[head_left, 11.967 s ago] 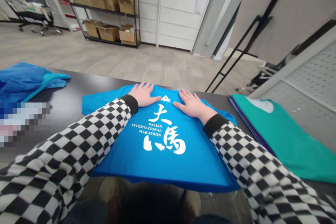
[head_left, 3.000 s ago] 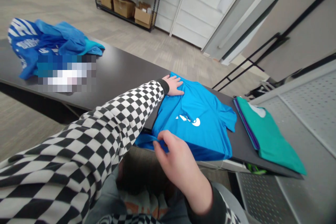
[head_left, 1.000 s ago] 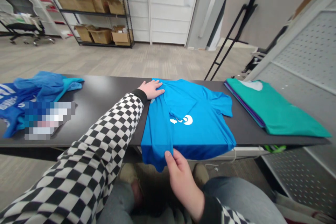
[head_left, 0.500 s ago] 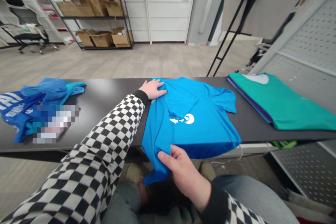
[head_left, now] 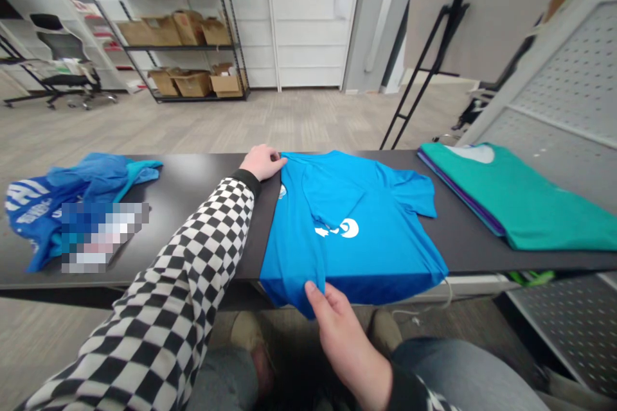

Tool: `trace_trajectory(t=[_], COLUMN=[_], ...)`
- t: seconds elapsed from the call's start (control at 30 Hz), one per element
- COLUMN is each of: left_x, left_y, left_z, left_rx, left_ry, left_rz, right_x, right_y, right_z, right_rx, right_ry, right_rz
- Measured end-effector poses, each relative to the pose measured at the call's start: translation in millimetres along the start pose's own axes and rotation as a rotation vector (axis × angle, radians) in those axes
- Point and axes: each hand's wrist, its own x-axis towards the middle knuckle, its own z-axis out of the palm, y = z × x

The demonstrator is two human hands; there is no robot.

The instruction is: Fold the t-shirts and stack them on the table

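Observation:
A bright blue T-shirt (head_left: 366, 263) lies on the dark table, its left side folded inward with that sleeve over the middle. Part of a white print shows beside the folded sleeve. The shirt's lower end hangs over the near table edge. At the far left corner of the shirt, my left hand (head_left: 263, 162) pinches the fabric between thumb and fingers. My right hand (head_left: 344, 334) grips the near hem of the folded side, thumb on top. The shirt's right sleeve lies spread out toward the right.
A stack of folded shirts, teal on top (head_left: 535, 199), lies on the table (head_left: 202, 173) at the right. Crumpled blue shirts (head_left: 96, 176) lie at the left beside a blurred-out item (head_left: 108, 237). Beyond stand a shelf with cardboard boxes (head_left: 193, 82) and a black stand (head_left: 424, 77).
My left hand has gone from lying flat on the shirt to pinching its far left corner. My right hand has drawn the hem slightly right, and the folded side lies straighter.

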Motion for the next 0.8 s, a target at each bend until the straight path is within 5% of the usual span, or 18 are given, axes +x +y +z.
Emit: trace_trajectory(t=[0.33,0.53,0.8], left_x=[2.7,8.9,5.4], left_y=[16.5,8.8,-3.5], left_z=[19.0,19.8,13.3], left_rx=[-0.065,-0.112,-0.049], left_ry=[0.003,0.084,0.024], left_rz=[0.003,-0.124,-0.218], right_x=[3.0,2.9,2.8], right_y=[-2.0,-3.8,2.7], right_z=[-0.1,-0.8,-2.2], right_rx=[-0.096,-0.113,-0.132], right_ry=[-0.002,-0.021,-0.032], right_rz=[-0.010,-0.007,-0.014])
